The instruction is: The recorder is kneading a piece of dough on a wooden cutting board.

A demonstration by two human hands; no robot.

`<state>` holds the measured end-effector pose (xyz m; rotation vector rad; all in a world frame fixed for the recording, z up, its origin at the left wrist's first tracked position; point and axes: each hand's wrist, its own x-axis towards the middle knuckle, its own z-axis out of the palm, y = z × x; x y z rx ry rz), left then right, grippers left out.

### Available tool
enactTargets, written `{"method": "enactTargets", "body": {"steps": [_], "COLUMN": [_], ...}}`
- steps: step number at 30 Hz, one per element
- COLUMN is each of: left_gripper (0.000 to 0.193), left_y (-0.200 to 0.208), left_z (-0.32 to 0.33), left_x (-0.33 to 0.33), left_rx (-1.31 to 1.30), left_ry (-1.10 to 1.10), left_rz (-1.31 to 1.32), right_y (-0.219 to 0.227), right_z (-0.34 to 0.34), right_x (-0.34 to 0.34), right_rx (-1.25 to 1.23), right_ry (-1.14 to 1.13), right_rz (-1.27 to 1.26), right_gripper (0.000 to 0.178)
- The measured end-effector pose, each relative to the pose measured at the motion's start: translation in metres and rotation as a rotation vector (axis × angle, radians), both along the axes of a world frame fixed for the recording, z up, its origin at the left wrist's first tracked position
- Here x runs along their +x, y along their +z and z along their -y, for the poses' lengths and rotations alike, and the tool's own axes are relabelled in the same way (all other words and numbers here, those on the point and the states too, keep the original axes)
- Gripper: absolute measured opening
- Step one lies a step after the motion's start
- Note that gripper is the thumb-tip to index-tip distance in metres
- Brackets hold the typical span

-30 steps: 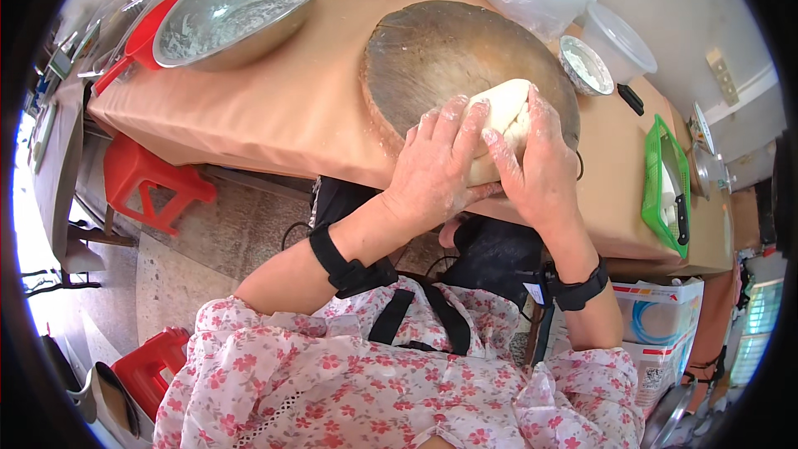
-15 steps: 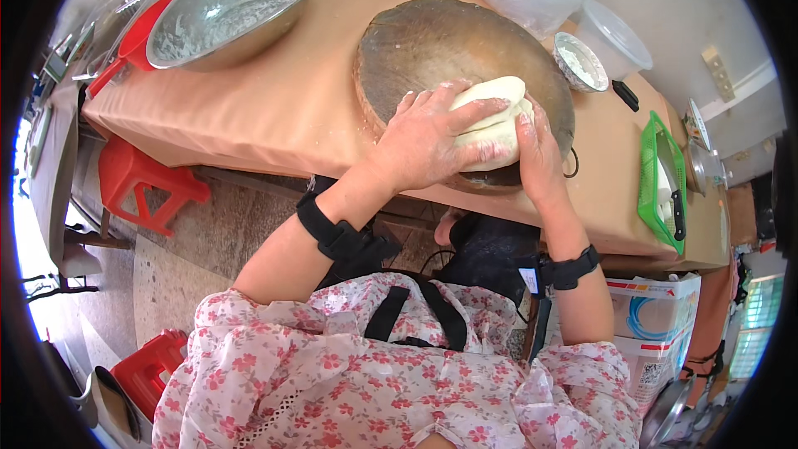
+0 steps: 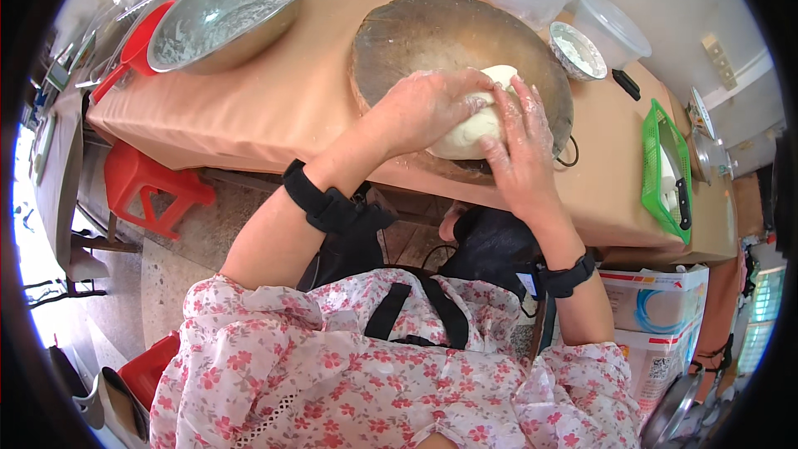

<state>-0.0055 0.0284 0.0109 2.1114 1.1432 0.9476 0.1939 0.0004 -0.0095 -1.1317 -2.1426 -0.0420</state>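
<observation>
A pale lump of dough (image 3: 472, 135) rests near the front edge of a round wooden chopping board (image 3: 416, 33). My left hand (image 3: 436, 104) grips it from the upper left, its fingers curled over the dough's far side. On the right, my right hand (image 3: 522, 145) wraps round the dough, fingers pointing away from me and dusted with flour. Between the two hands, part of the dough bulges out at the far end. The left fingertips are partly hidden behind the dough and the right hand.
A big metal bowl (image 3: 287, 12) with floury walls stands at the left beside a red dipper (image 3: 137, 50). Right of the board are a small bowl of flour (image 3: 578, 51), clear plastic tubs (image 3: 611, 29), and a green basket (image 3: 651, 162) with a black-handled knife (image 3: 683, 204).
My left hand has turned and curled over the far end of the dough. My right hand has shifted left onto its side. The dough has been turned and looks more bunched together.
</observation>
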Motion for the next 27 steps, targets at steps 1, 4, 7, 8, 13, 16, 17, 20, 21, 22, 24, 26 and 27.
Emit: {"method": "enactTargets", "body": {"steps": [1, 4, 7, 8, 13, 16, 17, 20, 21, 22, 24, 26, 27], "left_gripper": [0.028, 0.026, 0.024, 0.023, 0.024, 0.024, 0.024, 0.025, 0.025, 0.027, 0.029, 0.039, 0.039], "left_y": [0.003, 0.003, -0.003, -0.004, -0.01, -0.011, -0.011, -0.005, -0.004, -0.006, -0.006, -0.005, -0.009], "left_z": [-0.002, -0.012, -0.017, -0.018, -0.03, -0.037, -0.037, -0.033, -0.028, -0.02, 0.001, 0.024, 0.035], "left_x": [0.0, -0.002, 0.001, 0.002, -0.002, -0.002, -0.001, -0.002, -0.003, -0.002, -0.001, 0.005, 0.01], "left_rx": [-0.029, -0.102, -0.099, -0.051, -0.01, -0.038, -0.073, -0.127, -0.125, 0.113, 0.351, 0.555, 0.553], "left_ry": [-0.004, -0.026, 0.004, 0.05, 0.182, 0.259, 0.295, 0.232, 0.238, 0.277, 0.32, 0.171, 0.177], "left_rz": [-0.003, 0.038, 0.053, 0.023, -0.033, -0.019, -0.022, 0.002, -0.002, 0.038, 0.071, -0.022, -0.026], "right_y": [-0.001, -0.006, -0.012, -0.014, -0.025, -0.03, -0.032, -0.032, -0.028, -0.023, -0.017, -0.007, 0.001], "right_z": [0.002, 0.006, 0.008, 0.01, 0.021, 0.027, 0.027, 0.027, 0.027, 0.027, 0.023, 0.019, 0.017], "right_x": [-0.001, 0.006, 0.009, 0.01, 0.016, 0.017, 0.018, 0.023, 0.025, 0.026, 0.028, 0.032, 0.032], "right_rx": [0.011, -0.027, -0.002, -0.003, 0.046, 0.058, 0.064, 0.09, 0.082, 0.072, 0.142, 0.204, 0.173], "right_ry": [-0.019, -0.004, 0.02, 0.021, 0.032, 0.019, 0.018, 0.013, -0.001, -0.014, 0.017, 0.036, 0.052], "right_rz": [0.147, 0.121, 0.118, 0.115, 0.114, 0.116, 0.116, 0.112, 0.166, 0.221, 0.177, 0.139, 0.2], "right_gripper": [0.059, 0.059, 0.06, 0.06, 0.062, 0.063, 0.063, 0.065, 0.066, 0.068, 0.07, 0.071, 0.071]}}
